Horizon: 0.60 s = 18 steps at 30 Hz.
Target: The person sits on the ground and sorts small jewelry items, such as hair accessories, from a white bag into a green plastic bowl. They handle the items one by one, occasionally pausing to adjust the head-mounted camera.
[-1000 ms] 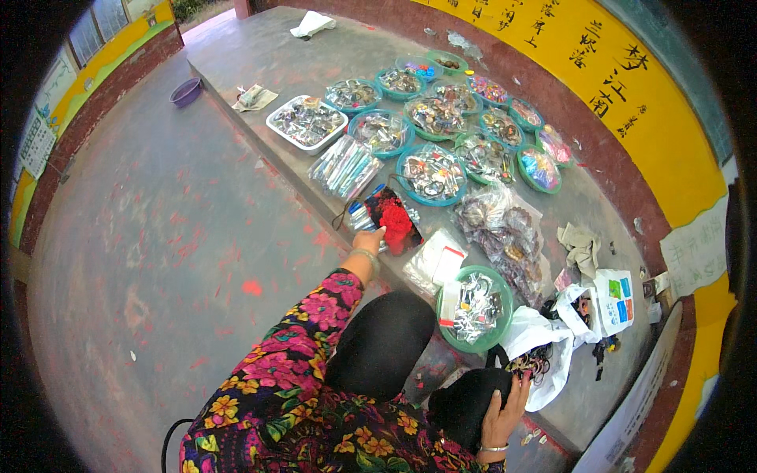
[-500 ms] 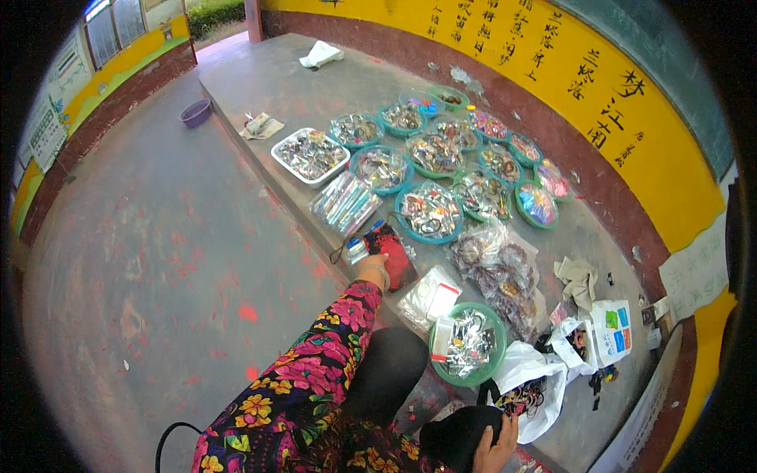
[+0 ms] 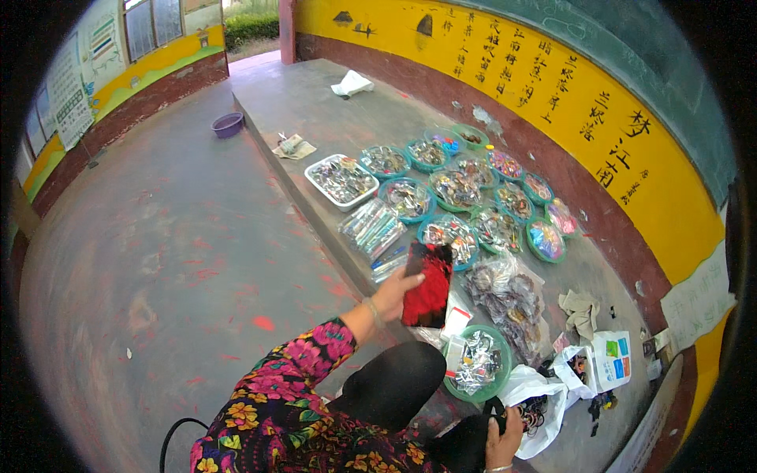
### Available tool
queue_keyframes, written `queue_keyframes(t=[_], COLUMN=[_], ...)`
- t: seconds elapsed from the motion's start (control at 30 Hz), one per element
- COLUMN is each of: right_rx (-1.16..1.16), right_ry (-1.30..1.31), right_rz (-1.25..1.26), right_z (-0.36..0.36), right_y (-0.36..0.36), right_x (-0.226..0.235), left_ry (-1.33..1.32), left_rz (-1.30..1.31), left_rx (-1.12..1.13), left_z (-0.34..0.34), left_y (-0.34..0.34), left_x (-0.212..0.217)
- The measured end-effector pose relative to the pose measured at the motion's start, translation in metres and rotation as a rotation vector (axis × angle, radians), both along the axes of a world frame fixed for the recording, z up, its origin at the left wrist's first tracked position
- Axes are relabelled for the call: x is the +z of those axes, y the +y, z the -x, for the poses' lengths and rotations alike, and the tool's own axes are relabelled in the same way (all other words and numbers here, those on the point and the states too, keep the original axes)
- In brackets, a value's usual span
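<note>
My left hand (image 3: 392, 297) is closed on a flat red-and-black pouch (image 3: 426, 292), held up by its left edge above the raised floor. Below and behind the pouch are clear packets of pens (image 3: 373, 227) and a clear plastic packet with a red-edged white card (image 3: 456, 322). At the lower right, my right hand (image 3: 505, 443) is beside my knee, thumb and fingers curled about a black strap (image 3: 495, 407); the lower fingers are hidden. It is next to a white plastic bag (image 3: 556, 410) with dark bands inside and a green basket (image 3: 505, 378) of small packets.
Several round baskets (image 3: 448, 236) of small goods and a white tray (image 3: 341, 203) crowd the raised floor (image 3: 315, 102). A bag of dark hairpieces (image 3: 509, 303) lies nearer. A purple basin (image 3: 228, 126) stands by the step edge. A painted yellow wall (image 3: 544, 87) bounds the far side.
My left hand has lifted the pouch off the raised floor and brought it up and nearer, turning it upright. My right hand's fingers have curled in near the strap. The whole view has shifted.
</note>
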State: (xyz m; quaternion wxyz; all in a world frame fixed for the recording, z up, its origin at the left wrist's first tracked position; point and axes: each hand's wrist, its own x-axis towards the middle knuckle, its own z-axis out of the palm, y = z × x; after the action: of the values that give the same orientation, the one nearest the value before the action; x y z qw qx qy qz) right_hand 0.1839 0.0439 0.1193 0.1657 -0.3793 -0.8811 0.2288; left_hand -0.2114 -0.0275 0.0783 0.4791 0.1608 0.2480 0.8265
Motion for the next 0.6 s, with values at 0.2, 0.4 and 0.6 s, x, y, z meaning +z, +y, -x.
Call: queue_keyframes(t=[0.2, 0.4, 0.6], right_rx=[0.307, 0.378, 0.344], right_ry=[0.524, 0.751, 0.678], right_rz=[0.727, 1.347, 1.380], right_z=[0.088, 0.133, 0.127], right_y=[-0.008, -0.078, -0.106], right_x=[0.039, 0.055, 0.029], left_ry=[0.059, 0.116, 0.294], left_rz=[0.038, 0.150, 0.206], left_rx=[-0.186, -0.219, -0.120], left_z=[-0.103, -0.166, -0.172], left_y=[-0.089, -0.145, -0.171], left_x=[0.067, 0.030, 0.017])
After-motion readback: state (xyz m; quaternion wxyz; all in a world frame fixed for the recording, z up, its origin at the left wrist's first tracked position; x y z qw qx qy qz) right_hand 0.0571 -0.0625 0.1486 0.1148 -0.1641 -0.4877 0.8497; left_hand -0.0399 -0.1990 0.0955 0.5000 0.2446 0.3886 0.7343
